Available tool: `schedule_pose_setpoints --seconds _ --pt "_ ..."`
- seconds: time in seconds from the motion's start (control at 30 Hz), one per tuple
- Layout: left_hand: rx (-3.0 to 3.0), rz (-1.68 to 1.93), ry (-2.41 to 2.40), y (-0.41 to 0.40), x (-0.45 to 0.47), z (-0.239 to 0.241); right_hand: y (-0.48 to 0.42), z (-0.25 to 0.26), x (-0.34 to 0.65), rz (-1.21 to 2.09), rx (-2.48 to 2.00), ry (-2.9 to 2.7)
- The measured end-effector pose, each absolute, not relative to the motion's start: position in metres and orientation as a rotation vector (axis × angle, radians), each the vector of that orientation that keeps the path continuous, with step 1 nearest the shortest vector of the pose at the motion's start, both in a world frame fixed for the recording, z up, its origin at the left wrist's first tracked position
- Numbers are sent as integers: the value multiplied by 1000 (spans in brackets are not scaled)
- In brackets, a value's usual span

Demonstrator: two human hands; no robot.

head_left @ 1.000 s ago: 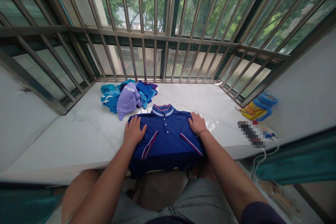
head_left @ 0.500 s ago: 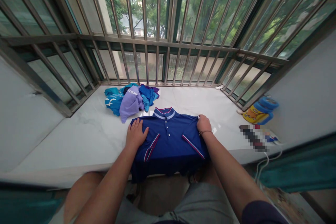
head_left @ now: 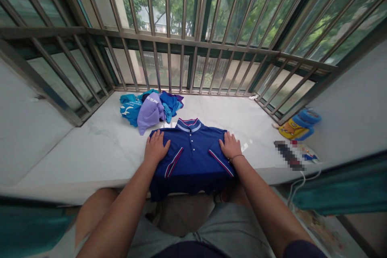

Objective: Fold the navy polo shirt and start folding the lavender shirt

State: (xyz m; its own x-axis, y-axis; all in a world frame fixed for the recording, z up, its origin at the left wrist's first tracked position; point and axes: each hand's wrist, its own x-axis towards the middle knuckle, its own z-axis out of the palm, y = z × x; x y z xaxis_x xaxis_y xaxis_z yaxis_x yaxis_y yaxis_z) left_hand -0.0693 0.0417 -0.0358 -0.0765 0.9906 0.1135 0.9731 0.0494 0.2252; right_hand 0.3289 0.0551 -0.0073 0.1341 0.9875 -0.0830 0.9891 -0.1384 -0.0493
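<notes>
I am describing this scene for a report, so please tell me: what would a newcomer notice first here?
A navy polo shirt lies face up at the near edge of the white marble ledge, with the left hand and right hand flat on its two sides. Behind it to the left sits a heap of blue and lilac clothes.

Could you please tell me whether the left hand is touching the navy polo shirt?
Touching. The head view shows the left hand lying flat, palm down, on the navy polo shirt, with no gap.
</notes>
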Motion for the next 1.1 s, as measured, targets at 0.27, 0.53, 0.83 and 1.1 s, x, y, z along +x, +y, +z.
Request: schedule_pose_setpoints --seconds 0.27,0.53,0.83,1.1 --pt "2097 337 2236 42 -70 -36 11 -21 319 -208 2289 2212" --pt "2097 377 2226 41 -70 -37 14 -17 326 -208 2420 2143" --pt "2097 404 2220 40 -71 -36 5 -17 323 -233 2483 2179" --pt "2103 398 2215 40 -71 -34 6 -21 325 -214 2505 2231"
